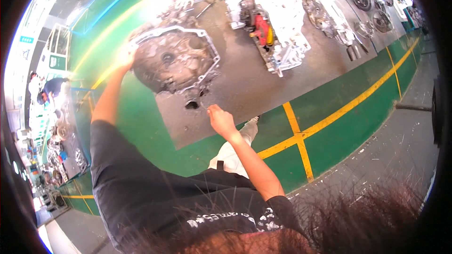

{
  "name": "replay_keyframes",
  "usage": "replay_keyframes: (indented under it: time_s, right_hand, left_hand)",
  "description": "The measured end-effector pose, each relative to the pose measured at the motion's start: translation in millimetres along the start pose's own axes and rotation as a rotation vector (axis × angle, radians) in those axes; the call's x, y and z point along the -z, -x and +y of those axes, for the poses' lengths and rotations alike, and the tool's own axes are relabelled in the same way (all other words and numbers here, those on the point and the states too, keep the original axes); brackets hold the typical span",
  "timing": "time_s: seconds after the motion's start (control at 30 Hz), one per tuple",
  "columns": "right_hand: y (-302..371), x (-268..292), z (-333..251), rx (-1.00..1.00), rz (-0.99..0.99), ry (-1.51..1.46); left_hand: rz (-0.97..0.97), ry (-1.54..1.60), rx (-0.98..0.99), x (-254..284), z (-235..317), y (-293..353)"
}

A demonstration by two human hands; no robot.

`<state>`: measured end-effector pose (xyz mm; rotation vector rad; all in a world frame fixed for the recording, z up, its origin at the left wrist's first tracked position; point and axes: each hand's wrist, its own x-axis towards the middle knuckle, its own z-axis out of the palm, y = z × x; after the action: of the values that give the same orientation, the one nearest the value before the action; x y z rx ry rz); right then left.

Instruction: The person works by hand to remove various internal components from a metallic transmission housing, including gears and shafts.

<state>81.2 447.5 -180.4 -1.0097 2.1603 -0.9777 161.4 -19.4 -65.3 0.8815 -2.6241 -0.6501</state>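
A large metal transmission housing (172, 61), brown and dirty inside its bell with a pale flange rim, sits at the left end of a grey metal sheet (235, 84). My left hand (126, 59) is at the left side of the housing's rim. Glare washes out its fingers, so their grip does not show. Just beyond the near right edge of the housing, my right hand (221, 121) is closed with the thumb and fingers together. Whatever it may hold is too small and blurred to name. A dark opening (192, 105) shows at the housing's near edge.
Right of the housing lies a bright metal assembly (278, 23) with a red and yellow part (263, 32). Farther right are more gearbox parts (329, 14) and dark round wheels (362, 0). The green floor (348, 127) has yellow lines. Another person (54, 87) bends at the far left.
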Motion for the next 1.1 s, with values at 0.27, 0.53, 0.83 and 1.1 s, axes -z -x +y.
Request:
replay_keyframes:
  time_s: [0.27,0.53,0.83,1.1]
  right_hand:
    - [-71.3,65.4,8.0,-0.015,-0.050,-0.616]
    - [-152.9,70.4,11.8,-0.306,-0.444,-0.927]
    - [-137.4,89.7,-3.3,0.193,-0.201,-0.016]
    - [-192.5,145.2,16.2,0.453,-0.370,0.247]
  left_hand:
    - [0.373,-0.002,-0.046,-11.1,43.0,16.5]
    - [0.312,0.033,0.141,-160.8,201.7,141.7]
    - [-0.064,0.715,0.414,-226.8,197.0,147.8]
    - [0.194,1.147,0.678,-270.1,256.7,130.2]
